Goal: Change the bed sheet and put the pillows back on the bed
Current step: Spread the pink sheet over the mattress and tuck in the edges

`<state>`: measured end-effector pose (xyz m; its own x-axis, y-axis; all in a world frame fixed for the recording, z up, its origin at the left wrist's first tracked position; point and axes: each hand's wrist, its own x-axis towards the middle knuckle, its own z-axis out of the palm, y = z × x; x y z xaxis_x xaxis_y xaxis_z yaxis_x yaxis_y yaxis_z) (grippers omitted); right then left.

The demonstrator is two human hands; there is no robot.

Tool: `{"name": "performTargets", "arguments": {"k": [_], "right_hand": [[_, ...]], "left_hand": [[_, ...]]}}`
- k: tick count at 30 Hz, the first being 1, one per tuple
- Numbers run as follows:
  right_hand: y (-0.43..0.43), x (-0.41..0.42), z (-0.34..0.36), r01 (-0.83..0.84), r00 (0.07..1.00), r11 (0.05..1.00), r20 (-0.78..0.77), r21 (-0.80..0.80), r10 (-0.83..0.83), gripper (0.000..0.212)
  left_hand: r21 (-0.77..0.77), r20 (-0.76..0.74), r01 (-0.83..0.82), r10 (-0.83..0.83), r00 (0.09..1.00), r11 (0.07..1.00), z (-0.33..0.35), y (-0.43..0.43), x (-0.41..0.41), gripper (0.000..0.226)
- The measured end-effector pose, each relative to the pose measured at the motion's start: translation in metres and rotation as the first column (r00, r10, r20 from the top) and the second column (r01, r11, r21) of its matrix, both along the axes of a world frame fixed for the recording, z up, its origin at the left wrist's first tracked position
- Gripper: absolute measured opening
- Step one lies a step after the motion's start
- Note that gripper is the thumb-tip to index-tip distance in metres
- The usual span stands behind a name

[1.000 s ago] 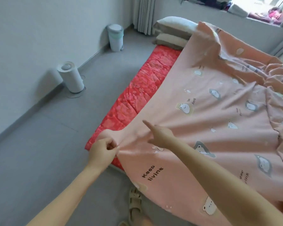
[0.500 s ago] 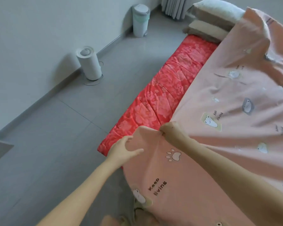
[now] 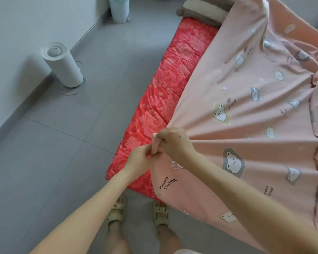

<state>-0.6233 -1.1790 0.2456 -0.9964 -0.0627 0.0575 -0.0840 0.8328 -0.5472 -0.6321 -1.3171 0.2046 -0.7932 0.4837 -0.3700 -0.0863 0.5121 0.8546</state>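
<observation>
Bed sheet (image 3: pixel 255 136), pale pink w/ bear prints & "Keep living" lettering, fans out in taut creases over the red quilted mattress (image 3: pixel 165 85), one corner bunched near the mattress's near-left corner. Your right hand (image 3: pixel 174 143) grips that gathered corner; your left hand (image 3: pixel 139 159), touching it, pinches the fabric just below. Pillows (image 3: pixel 204 13), cropped at top, seem stacked at the far end.

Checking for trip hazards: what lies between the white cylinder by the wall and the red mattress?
Only bare grey floor between cylinder and mattress, as the head view shows.
</observation>
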Motion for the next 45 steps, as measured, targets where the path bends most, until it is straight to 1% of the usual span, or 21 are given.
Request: {"name": "performTargets", "arguments": {"k": [1, 3, 5, 6, 8, 11, 13, 15, 16, 17, 19, 21, 24, 28, 30, 32, 34, 37, 42, 44, 45], "right_hand": [[-0.010, -0.003, 0.000, -0.007, 0.999, 1.000, -0.035, -0.004, 0.007, 0.024], [-0.032, -0.006, 0.001, -0.032, 0.999, 0.998, -0.038, 0.048, 0.034, 0.025], [-0.058, -0.007, 0.001, -0.065, 0.995, 0.993, -0.068, 0.098, 0.072, 0.023], [-0.073, -0.009, 0.002, -0.088, 0.992, 0.992, -0.083, 0.090, 0.096, 0.018], [-0.103, -0.016, 0.005, -0.134, 0.986, 0.991, -0.095, 0.017, 0.135, 0.020], [-0.142, -0.039, 0.004, -0.167, 0.986, 0.985, 0.002, -0.051, 0.167, 0.014], [-0.160, -0.058, -0.003, -0.153, 0.978, 0.988, 0.146, 0.008, 0.150, 0.015], [-0.170, -0.070, -0.013, -0.124, 0.956, 0.988, 0.279, 0.089, 0.095, 0.015], [-0.172, -0.073, -0.019, -0.108, 0.943, 0.989, 0.325, 0.105, 0.069, 0.017], [-0.173, -0.073, -0.023, -0.089, 0.934, 0.990, 0.355, 0.106, 0.046, 0.020], [-0.169, -0.067, -0.028, -0.043, 0.929, 0.995, 0.370, 0.093, 0.006, 0.033], [-0.157, -0.056, -0.025, -0.004, 0.918, 0.995, 0.394, 0.097, -0.035, 0.043], [-0.124, -0.033, -0.016, 0.105, 0.891, 0.982, 0.424, 0.157, -0.163, 0.041], [-0.063, 0.015, -0.004, 0.299, 0.820, 0.931, 0.442, 0.208, -0.362, 0.037], [-0.029, 0.046, 0.002, 0.422, 0.756, 0.880, 0.452, 0.218, -0.474, 0.036], [0.003, 0.083, 0.012, 0.568, 0.676, 0.799, 0.441, 0.199, -0.590, 0.036], [0.034, 0.127, 0.025, 0.679, 0.599, 0.710, 0.419, 0.186, -0.682, 0.036], [0.078, 0.203, 0.042, 0.812, 0.455, 0.554, 0.397, 0.183, -0.797, 0.032], [0.148, 0.341, 0.070, 0.958, 0.206, 0.259, 0.332, 0.126, -0.921, 0.030], [0.172, 0.397, 0.080, 0.982, 0.118, 0.159, 0.320, 0.104, -0.940, 0.030], [0.185, 0.425, 0.082, 0.989, 0.076, 0.112, 0.317, 0.097, -0.945, 0.030]], "left_hand": [[-0.012, 0.001, 0.003, -0.003, 1.000, 1.000, -0.002, -0.012, -0.005, 0.019], [-0.020, 0.057, 0.035, -0.034, 0.998, 0.999, -0.001, -0.038, -0.009, 0.037], [-0.036, 0.128, 0.045, -0.040, 0.991, 0.998, 0.003, -0.068, -0.010, 0.032], [-0.044, 0.165, 0.041, -0.034, 0.986, 0.998, 0.005, -0.084, -0.012, 0.031], [-0.058, 0.243, 0.035, -0.020, 0.970, 0.998, 0.012, -0.116, -0.021, 0.037], [-0.118, 0.272, 0.021, 0.012, 0.962, 0.993, 0.020, -0.155, -0.044, 0.033], [-0.209, 0.230, 0.012, 0.037, 0.973, 0.978, 0.017, -0.170, -0.057, 0.030], [-0.378, 0.137, 0.036, 0.017, 0.990, 0.925, 0.007, -0.177, -0.068, 0.025], [-0.485, 0.090, 0.057, -0.015, 0.996, 0.872, 0.000, -0.178, -0.072, 0.023], [-0.578, 0.050, 0.066, -0.045, 0.998, 0.814, -0.006, -0.178, -0.075, 0.020], [-0.690, 0.024, 0.085, -0.095, 0.995, 0.719, -0.023, -0.177, -0.080, 0.020], [-0.758, 0.025, 0.096, -0.117, 0.993, 0.645, -0.035, -0.174, -0.083, 0.020], [-0.824, 0.024, 0.140, -0.212, 0.977, 0.549, -0.044, -0.162, -0.089, 0.028], [-0.802, 0.009, 0.265, -0.433, 0.902, 0.535, -0.047, -0.107, -0.096, 0.026], [-0.778, -0.020, 0.323, -0.535, 0.844, 0.538, -0.040, -0.063, -0.091, 0.018], [-0.760, -0.060, 0.377, -0.634, 0.771, 0.530, -0.025, -0.013, -0.075, 0.010], [-0.737, -0.120, 0.421, -0.715, 0.688, 0.529, -0.009, 0.039, -0.053, 0.013], [-0.716, -0.173, 0.497, -0.814, 0.555, 0.491, 0.013, 0.117, -0.005, 0.021], [-0.666, -0.303, 0.604, -0.899, 0.316, 0.437, 0.046, 0.239, 0.108, 0.013], [-0.650, -0.327, 0.661, -0.923, 0.201, 0.374, 0.054, 0.281, 0.160, 0.015], [-0.636, -0.338, 0.683, -0.925, 0.171, 0.359, 0.055, 0.302, 0.186, 0.015]]}}
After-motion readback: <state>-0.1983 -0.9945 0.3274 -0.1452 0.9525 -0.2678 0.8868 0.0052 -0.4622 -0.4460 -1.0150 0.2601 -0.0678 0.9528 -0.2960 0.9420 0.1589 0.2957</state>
